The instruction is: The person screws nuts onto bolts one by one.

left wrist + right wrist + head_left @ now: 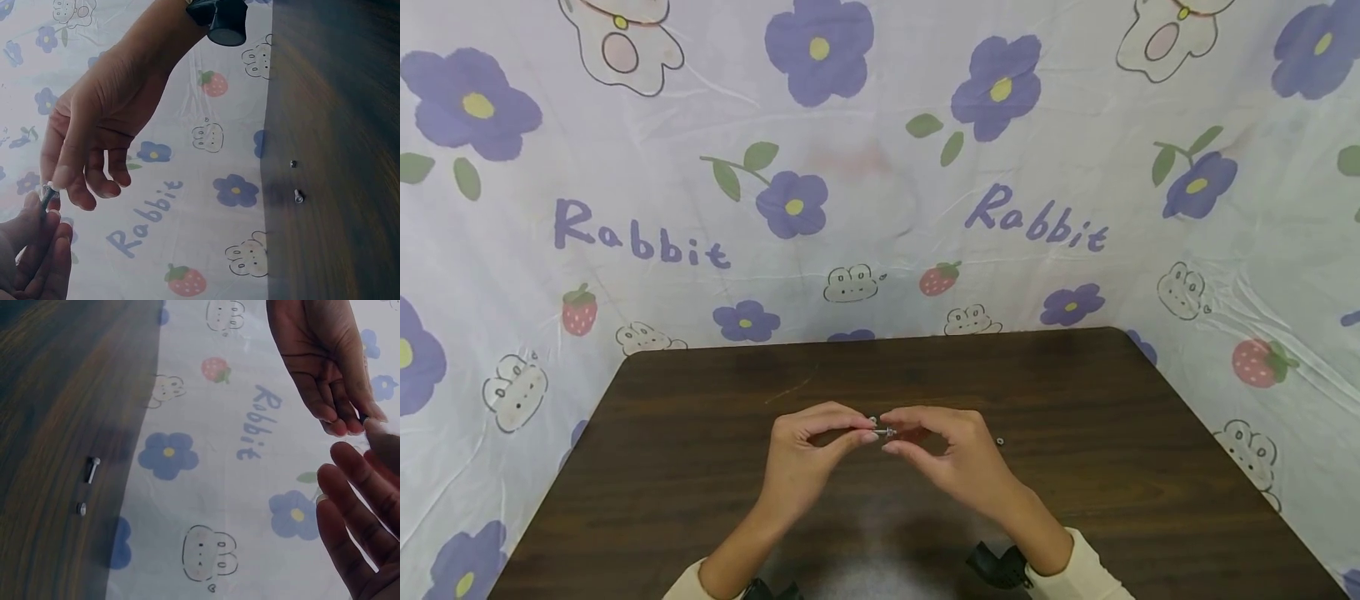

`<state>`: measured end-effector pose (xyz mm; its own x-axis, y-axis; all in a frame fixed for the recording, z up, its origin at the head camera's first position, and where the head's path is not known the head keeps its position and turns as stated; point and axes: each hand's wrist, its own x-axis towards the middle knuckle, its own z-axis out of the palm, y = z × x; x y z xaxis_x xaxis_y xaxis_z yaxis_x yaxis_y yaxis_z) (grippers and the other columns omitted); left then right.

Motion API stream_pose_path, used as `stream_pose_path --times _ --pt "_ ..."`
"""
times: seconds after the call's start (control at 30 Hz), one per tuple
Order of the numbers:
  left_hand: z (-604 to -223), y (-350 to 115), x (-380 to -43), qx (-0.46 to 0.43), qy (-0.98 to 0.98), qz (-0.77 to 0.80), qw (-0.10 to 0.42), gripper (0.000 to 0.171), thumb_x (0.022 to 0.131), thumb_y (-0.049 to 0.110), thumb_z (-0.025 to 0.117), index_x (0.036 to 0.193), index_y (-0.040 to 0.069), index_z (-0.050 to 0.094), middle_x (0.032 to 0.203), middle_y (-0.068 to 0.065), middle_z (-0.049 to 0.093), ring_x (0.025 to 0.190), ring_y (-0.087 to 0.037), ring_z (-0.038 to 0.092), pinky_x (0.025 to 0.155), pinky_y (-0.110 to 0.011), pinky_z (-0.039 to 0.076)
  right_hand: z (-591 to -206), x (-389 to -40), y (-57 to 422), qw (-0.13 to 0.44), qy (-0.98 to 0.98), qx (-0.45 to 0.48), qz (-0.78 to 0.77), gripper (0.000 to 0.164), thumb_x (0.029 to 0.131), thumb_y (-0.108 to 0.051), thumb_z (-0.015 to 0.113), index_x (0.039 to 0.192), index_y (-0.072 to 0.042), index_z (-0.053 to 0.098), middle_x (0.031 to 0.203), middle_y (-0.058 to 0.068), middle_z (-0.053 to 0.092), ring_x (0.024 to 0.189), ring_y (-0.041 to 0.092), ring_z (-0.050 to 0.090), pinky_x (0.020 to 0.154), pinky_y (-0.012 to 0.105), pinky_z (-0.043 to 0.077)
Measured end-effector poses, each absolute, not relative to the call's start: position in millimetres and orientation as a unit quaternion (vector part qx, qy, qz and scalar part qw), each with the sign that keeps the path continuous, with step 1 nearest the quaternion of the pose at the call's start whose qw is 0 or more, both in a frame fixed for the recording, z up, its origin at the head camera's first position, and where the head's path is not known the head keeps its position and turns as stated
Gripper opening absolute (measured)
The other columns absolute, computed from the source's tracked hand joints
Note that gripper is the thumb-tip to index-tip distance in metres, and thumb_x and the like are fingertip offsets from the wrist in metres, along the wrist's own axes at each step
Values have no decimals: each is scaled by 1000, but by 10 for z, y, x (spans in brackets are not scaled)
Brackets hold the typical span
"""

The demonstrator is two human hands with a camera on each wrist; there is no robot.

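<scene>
A small silver bolt [884, 432] is pinched between the thumb and index finger of my left hand [808, 454], pointing to the right in the head view. Near its tip sits a small nut [891, 432]. My right hand [962, 450] is around that end, thumb and index finger parted above and below the nut. In the left wrist view the bolt's dark thread [46, 199] shows between both hands' fingertips. The right hand's other fingers [350, 506] spread loosely in the right wrist view.
On the dark wooden table [700, 483] lie a second bolt [92, 469] and a loose nut [1000, 442]. A printed cloth [880, 183] with flowers and rabbits hangs behind and at the sides. Black wrist mounts [997, 567] sit at the cream sleeves [1078, 571].
</scene>
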<state>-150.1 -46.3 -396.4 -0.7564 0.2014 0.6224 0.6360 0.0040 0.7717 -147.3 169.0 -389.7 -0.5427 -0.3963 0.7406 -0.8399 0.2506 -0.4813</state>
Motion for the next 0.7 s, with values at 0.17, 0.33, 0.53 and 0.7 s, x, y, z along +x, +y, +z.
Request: stream_pose_path --times 0.17,0.33,0.53,0.7 --pt "-3962 -461 -1502 -312 -681 -642 166 10 85 0 80 93 5 81 90 -5 76 84 -21 72 73 -31 61 -3895 -1491 1694 270 -743 428 439 28 80 7 81 105 -6 77 95 5 77 78 12 72 66 24 59" --pt "-3967 -468 -1500 -315 -680 -643 157 11 86 -1 79 95 5 80 91 -5 76 85 -21 72 73 -32 62 -3900 -1485 1690 272 -746 426 433 25 82 4 81 104 -8 77 95 3 77 79 11 72 68 23 59" --pt "-3962 -481 -1505 -316 -685 -639 148 10 85 0 80 94 4 81 92 -5 76 85 -21 72 72 -34 62 -3897 -1472 1683 265 -747 422 439 23 83 3 80 103 -8 76 94 3 77 79 11 72 71 22 59" --pt "-3952 -499 -1521 -321 -692 -631 141 11 84 2 81 95 4 81 93 -4 76 87 -21 73 73 -34 62 -3899 -1474 1686 262 -750 419 440 21 84 2 80 103 -8 76 94 3 77 79 11 72 71 22 59"
